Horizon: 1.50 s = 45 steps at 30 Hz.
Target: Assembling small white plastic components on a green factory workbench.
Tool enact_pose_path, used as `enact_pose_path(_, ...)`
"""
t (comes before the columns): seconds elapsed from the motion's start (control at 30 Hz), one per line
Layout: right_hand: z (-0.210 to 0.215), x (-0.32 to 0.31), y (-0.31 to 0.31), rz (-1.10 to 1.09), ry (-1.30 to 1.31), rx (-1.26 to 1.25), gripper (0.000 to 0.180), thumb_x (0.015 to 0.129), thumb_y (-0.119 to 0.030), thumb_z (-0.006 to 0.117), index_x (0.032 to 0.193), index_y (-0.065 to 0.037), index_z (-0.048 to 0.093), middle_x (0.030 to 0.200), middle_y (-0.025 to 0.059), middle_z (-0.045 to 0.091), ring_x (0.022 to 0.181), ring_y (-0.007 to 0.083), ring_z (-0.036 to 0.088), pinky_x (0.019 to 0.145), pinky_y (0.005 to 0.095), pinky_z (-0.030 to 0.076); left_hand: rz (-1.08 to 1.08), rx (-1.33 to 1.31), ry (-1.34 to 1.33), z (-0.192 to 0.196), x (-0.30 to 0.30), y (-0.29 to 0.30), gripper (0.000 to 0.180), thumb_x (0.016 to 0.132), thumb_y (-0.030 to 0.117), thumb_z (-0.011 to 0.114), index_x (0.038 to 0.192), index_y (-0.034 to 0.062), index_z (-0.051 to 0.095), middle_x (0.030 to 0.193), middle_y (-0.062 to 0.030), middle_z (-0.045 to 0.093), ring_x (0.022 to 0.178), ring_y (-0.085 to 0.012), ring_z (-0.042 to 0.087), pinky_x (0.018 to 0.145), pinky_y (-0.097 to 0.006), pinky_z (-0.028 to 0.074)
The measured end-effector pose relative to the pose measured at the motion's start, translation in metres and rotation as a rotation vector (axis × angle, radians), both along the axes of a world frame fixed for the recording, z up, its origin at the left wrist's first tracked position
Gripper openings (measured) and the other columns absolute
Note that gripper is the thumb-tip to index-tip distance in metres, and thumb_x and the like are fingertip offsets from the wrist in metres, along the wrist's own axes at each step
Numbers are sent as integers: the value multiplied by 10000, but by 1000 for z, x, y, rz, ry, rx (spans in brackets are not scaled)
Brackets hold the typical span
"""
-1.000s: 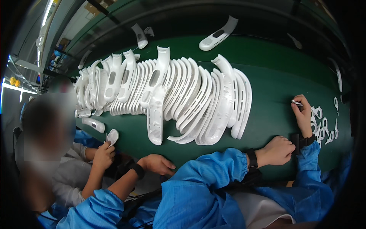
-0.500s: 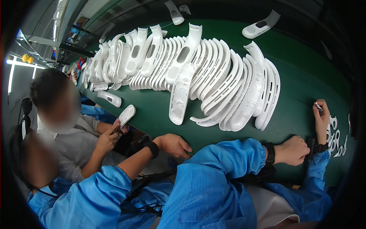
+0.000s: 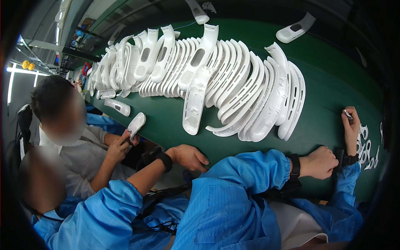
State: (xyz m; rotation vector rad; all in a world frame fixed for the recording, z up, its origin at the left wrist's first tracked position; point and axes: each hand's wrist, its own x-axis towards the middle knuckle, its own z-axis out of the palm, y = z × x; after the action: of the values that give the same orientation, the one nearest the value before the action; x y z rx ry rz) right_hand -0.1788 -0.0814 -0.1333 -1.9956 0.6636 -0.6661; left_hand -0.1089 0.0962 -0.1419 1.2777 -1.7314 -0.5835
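My left hand [image 3: 319, 162] is closed in a fist low over the green table, its knuckles close to the black band on my right wrist. What it holds, if anything, is hidden by the curled fingers. Raised at the right side, my right hand [image 3: 352, 119] pinches a small, light-coloured piece [image 3: 347, 114] between thumb and fingers; its kind is too small to make out. Just beyond that hand lies a cluster of small white ring-shaped parts [image 3: 366, 152]. Several curved white plastic shells [image 3: 291, 100] with slots and perforated ends stand in a long row to the left of my hands.
On the left, a co-worker's hand [image 3: 189, 158] rests at the edge of the green table [image 3: 166, 116]. Another person holds a white shell [image 3: 136, 125] in both hands. Loose shells lie around the row, one at the far right [image 3: 296, 28] and another at its near left [image 3: 117, 107].
My view has shifted slightly, so the row of shells sits a little further left. Both my hands keep their place and grip.
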Motion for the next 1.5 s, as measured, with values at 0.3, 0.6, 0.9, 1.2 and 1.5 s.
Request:
enact_pose_path(0.3,-2,-1,-3,16,-7,-6,79,880,-4,568,945,-8,523,940,13,492,833,87,464,737,206,371,15,-14,20,0,0,0,116,668,156,602,645,44,588,625,-119,599,667,-315,606,654,-429,455)
enact_pose_path(0.6,-1,1,0,-2,-4,1,76,885,-13,567,948,-6,526,933,17,496,830,88,463,736,208,371,12,-25,20,0,2,1,112,660,156,606,645,46,592,629,-116,599,663,-311,606,648,-429,453)
enact_pose_path(0.9,-2,-2,-1,-3,-19,7,81,881,-13,569,950,-9,525,935,14,492,835,87,464,747,203,361,19,-24,6,-3,-4,0,110,676,155,605,648,51,583,634,-110,596,671,-305,608,658,-419,460)
enact_pose_path(1.2,-3,8,2,15,-18,-16,84,880,-18,572,951,-9,528,922,8,490,821,85,454,742,205,358,17,-4,7,-1,5,4,100,686,149,601,657,56,576,639,-109,595,672,-304,606,668,-422,462)
enact_pose_path(1.5,9,16,15,-49,-31,-183,105,823,-43,643,915,-23,595,863,48,578,800,148,549,703,268,435,-54,28,47,8,10,3,97,759,164,579,741,71,559,731,-102,601,745,-302,609,693,-425,463)
